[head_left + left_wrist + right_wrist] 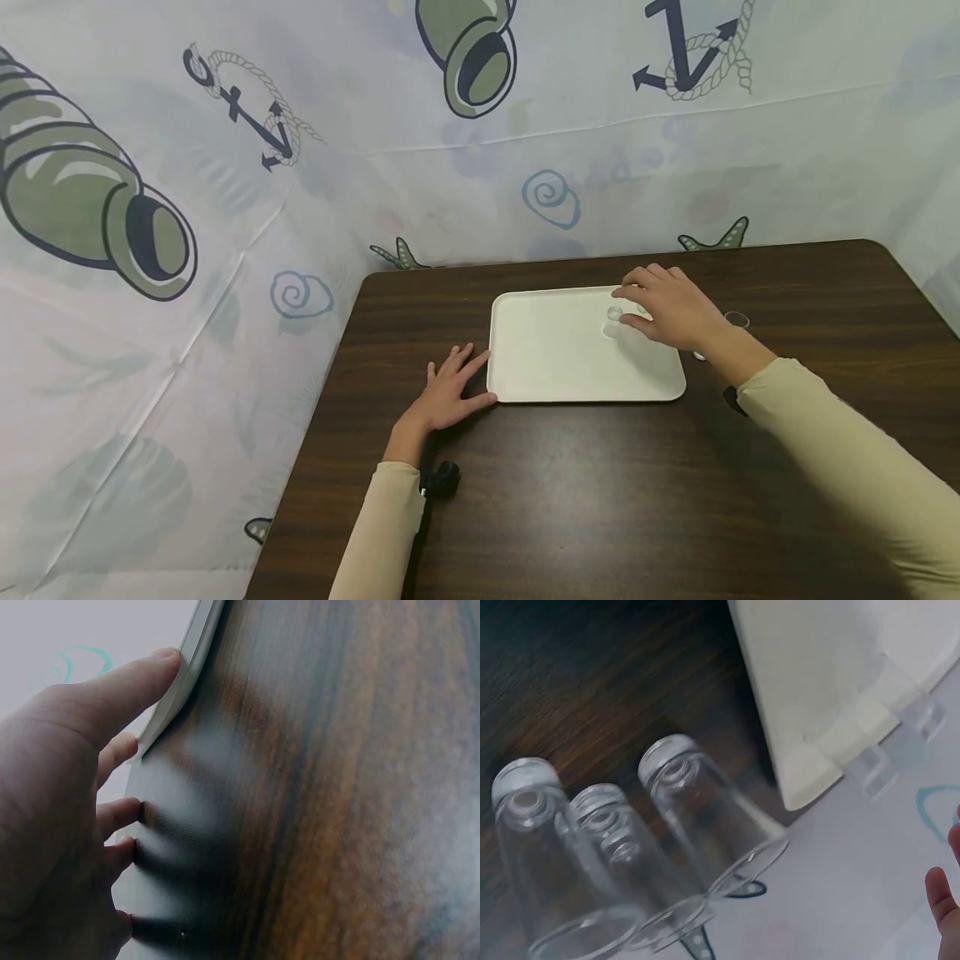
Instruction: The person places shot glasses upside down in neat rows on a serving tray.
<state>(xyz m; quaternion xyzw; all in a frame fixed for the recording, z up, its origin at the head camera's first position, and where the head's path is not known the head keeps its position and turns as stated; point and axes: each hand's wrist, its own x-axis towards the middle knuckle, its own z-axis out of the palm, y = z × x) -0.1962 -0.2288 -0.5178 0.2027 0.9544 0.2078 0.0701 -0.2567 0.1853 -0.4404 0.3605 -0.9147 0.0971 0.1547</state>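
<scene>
Tumblers (712,817), clear and tapered, stand partly on the dark wood-grain surface (570,500) and partly on the white rectangular tray (551,350). That tray lies ahead of me at 12 o'clock, its long axis running roughly from 9 to 3. My left hand (442,400) meets its short edge at 9 o'clock, fingers straight and spread wide, gripping nothing, thumb against the rim.

My right hand (671,310) hangs over the tray's 2 o'clock part, fingers loosely curved and parted from the thumb, with no tumbler in their grip that I can see. Three tumblers stand upright on the surface, about 4 o'clock from that hand; two are on the tray, apparently mouth down. The closer one (614,315) sits at 8 o'clock from my right fingers, just off the thumb, its long axis vertical; whether they touch, I cannot tell. My right hand is far nearer to it than my left.
</scene>
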